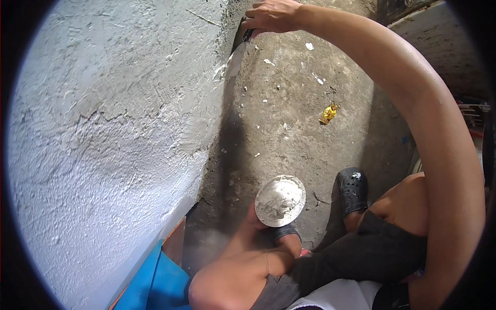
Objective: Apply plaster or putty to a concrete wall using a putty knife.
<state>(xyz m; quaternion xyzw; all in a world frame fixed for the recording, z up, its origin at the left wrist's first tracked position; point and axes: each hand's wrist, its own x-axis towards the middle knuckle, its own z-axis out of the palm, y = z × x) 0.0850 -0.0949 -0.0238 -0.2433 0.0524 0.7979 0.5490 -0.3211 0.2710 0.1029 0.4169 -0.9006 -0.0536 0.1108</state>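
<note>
We keep our right hand (274,14), fingers wrapped on the putty knife (236,54), pressing its blade flat against the wall (113,129); our left hand (258,219), fingers hidden so we cannot tell their state, holds the round plaster dish (280,200) level below the wall.

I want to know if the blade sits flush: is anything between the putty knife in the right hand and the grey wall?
Nothing visible. The right hand holds the putty knife with its blade edge against the grey wall; only white filler shows at the contact.

the bare concrete floor (289,129) is rough, grey-brown and stained. white flecks of plaster (309,46) lie scattered over it, thickest toward twelve o'clock. a crumpled yellow wrapper (328,112) lies near two o'clock. a black clog (353,188) stands on it at four o'clock, and a blue board (160,284) rests at seven o'clock.
</note>
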